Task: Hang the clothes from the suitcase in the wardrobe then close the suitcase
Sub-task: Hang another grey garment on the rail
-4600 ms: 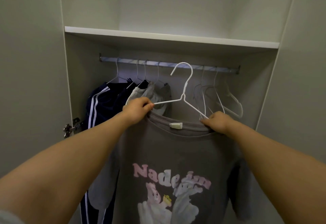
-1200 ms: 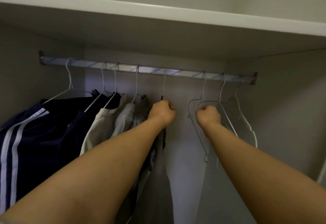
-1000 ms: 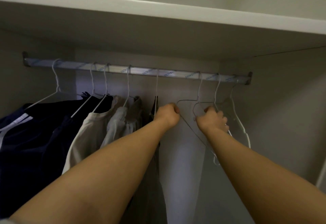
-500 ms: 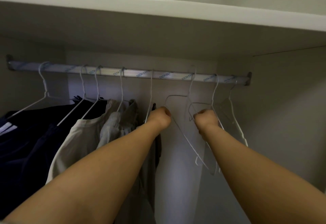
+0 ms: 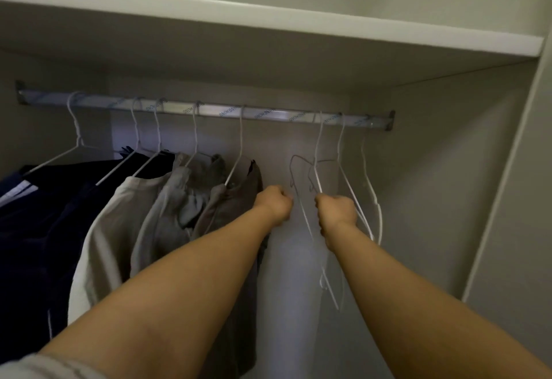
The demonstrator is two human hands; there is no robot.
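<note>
Now that the grey shirt (image 5: 234, 208) hangs on the rail (image 5: 268, 114) at the row's right end, the right hand (image 5: 337, 211) has closed its grip round an empty hanger (image 5: 318, 142) for the next garment, and the left hand (image 5: 273, 204) is fisted on I cannot tell what.

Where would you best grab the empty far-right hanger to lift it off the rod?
Pinch the far-right hanger by its straight neck just under the hook, coming from the front. It hangs edge-on, its hook over the rod, and the neck is bare wire, apart from the next hanger.
</note>
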